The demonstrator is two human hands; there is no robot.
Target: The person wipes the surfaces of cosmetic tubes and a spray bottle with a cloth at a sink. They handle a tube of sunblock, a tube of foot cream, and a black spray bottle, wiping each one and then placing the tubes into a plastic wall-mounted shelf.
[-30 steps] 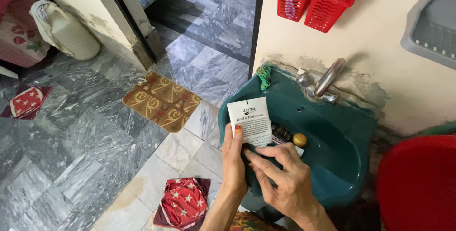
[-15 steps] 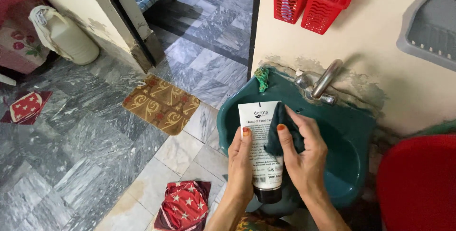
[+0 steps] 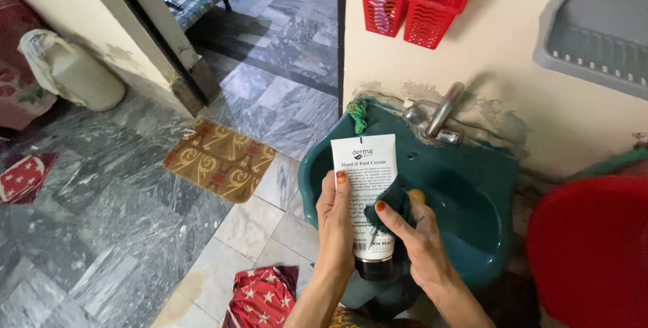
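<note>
Low in the middle of the frame, the left hand (image 3: 335, 223) is wrapped around a white tube (image 3: 366, 193) with its black cap pointing down, held over the near rim of the green sink (image 3: 472, 186). The right hand (image 3: 418, 247) pinches a dark cloth (image 3: 395, 210) against the tube's side. The tube looks light, soft and likely slippery; the lower body offers the surest hold. Open room lies above the basin, with the tap (image 3: 439, 115) and wall farther up.
</note>
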